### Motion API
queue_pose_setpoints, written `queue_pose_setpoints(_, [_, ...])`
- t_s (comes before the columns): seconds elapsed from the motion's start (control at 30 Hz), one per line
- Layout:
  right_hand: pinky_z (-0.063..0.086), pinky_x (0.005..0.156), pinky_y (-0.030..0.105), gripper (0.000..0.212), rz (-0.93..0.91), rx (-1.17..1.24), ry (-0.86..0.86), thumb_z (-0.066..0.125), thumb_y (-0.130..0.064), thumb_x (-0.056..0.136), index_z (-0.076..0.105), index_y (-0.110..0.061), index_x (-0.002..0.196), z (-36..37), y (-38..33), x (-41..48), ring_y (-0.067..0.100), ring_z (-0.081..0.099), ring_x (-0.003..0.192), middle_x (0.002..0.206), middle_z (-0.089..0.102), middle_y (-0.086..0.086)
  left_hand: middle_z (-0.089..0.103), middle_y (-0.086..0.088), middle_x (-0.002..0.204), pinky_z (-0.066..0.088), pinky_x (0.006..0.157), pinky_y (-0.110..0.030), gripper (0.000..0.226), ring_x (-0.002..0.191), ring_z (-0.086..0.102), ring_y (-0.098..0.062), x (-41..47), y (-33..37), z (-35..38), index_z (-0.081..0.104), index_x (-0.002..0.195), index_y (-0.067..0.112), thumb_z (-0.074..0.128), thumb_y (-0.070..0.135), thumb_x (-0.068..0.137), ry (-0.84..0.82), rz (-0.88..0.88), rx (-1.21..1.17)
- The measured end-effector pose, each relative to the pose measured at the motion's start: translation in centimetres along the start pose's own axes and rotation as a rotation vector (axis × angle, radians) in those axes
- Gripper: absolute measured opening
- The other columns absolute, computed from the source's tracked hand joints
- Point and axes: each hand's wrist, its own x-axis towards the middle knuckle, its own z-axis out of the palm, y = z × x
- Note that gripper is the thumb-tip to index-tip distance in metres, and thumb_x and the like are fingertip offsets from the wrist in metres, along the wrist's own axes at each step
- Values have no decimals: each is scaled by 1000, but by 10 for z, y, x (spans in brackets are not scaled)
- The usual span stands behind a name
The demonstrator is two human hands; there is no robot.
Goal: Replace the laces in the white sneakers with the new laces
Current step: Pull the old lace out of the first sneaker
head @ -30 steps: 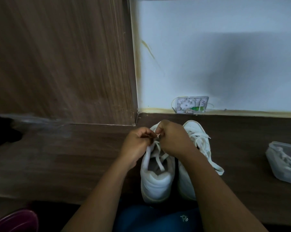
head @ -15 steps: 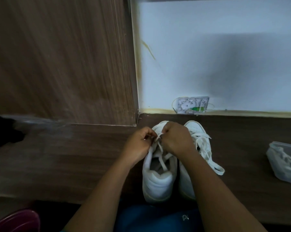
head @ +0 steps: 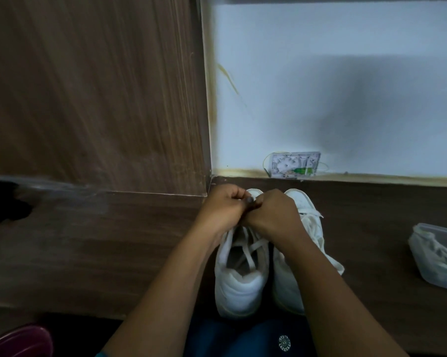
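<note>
Fingers (head: pixel 239 195) of left hand (head: pixel 222 211) and right hand (head: pixel 273 215): curled, pinched lace (head: pixel 252 249) above one white sneaker (head: pixel 239 287); second sneaker (head: pixel 300 202) stood beside.

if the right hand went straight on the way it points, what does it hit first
Most likely the left hand, close against the right hand over the white sneaker as both work its lace; depth is unclear. Beyond stands the wooden panel.

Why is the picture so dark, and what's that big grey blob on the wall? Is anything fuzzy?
Head view: dim light, so the left hand and right hand, curled on the lace, look dark beside the white sneakers; the grey blob is a soft shadow on the white wall; the wooden panel looks smeared toward the left edge of this view.
</note>
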Motion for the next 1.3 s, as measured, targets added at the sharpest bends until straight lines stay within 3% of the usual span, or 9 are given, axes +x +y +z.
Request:
queue_pose_setpoints(0.1, [30, 52, 28, 16, -24, 8, 19, 63, -14, 80, 69, 0, 78, 0, 1, 2, 29, 52, 69, 55, 48, 3, 58, 11, 53, 34, 42, -10, 25, 45, 48, 6, -1, 4, -1, 63, 69, 18, 57, 6, 91, -29, 25, -44])
queue_pose_setpoints(0.23, [32, 61, 28, 18, 48, 116, 76, 58, -12, 84, 60, -2, 70, 6, 4, 7, 30, 54, 74, 65, 53, 8, 66, 4, 83, 45, 69, -22, 26, 79, 59, -9, -1, -7, -12, 65, 81, 22, 53, -1, 85, -44, 18, 34])
queue_pose_setpoints(0.43, [53, 78, 47, 24, 214, 427, 124, 48, -11, 89, 54, -9, 66, 6, 5, 12, 31, 55, 74, 66, 52, 7, 58, 3, 55, 43, 58, -23, 18, 57, 57, -4, 2, -18, -18, 66, 58, 29, 70, 22, 74, 18, 328, 463])
queue_pose_setpoints(0.57, [48, 61, 41, 15, 123, 347, -40, 51, 2, 71, 63, 9, 74, 4, 3, 5, 36, 54, 64, 70, 60, 27, 59, 14, 48, 42, 57, -14, 31, 51, 51, 5, 3, 0, -10, 64, 59, 20, 67, -3, 80, 188, 230, -92])
queue_pose_setpoints(0.67, [48, 70, 38, 13, -35, 195, -77, 60, -6, 78, 67, 3, 73, 5, 1, 1, 37, 61, 78, 77, 65, 22, 61, 12, 51, 42, 56, -11, 16, 52, 52, 4, 1, 10, -3, 69, 71, 6, 65, -3, 82, 121, 266, -165])
queue_pose_setpoints(0.87, [48, 70, 33, 7, 43, 519, 231, 64, -11, 84, 70, -9, 81, 7, -3, 6, 23, 63, 75, 73, 67, 6, 66, -2, 78, 42, 72, -22, 14, 76, 59, -8, -5, -1, -15, 70, 79, 9, 61, 19, 83, -38, 88, -73])
queue_pose_setpoints(1.0, [46, 64, 39, 21, 160, 694, 394, 66, -19, 85, 62, -10, 67, 10, 0, 12, 20, 55, 61, 62, 61, 5, 59, 3, 59, 40, 62, -25, 29, 65, 52, -13, -6, -10, -18, 64, 60, 23, 67, 3, 81, -84, 216, 111])
queue_pose_setpoints(1.13, [48, 68, 37, 16, 147, 665, 212, 59, -16, 84, 68, -17, 71, 6, 2, 11, 24, 65, 75, 73, 69, 4, 61, 13, 53, 41, 56, -14, 33, 55, 52, 4, 0, -4, -16, 68, 65, 16, 59, -12, 81, 71, 290, -14])
queue_pose_setpoints(1.3, [45, 60, 38, 19, 284, 643, -133, 59, 2, 68, 64, -7, 51, 3, 5, 16, 25, 57, 51, 51, 60, 12, 65, 12, 61, 44, 62, -11, 32, 60, 57, 5, 3, -1, -11, 70, 69, 17, 59, -11, 82, 126, 327, -68])
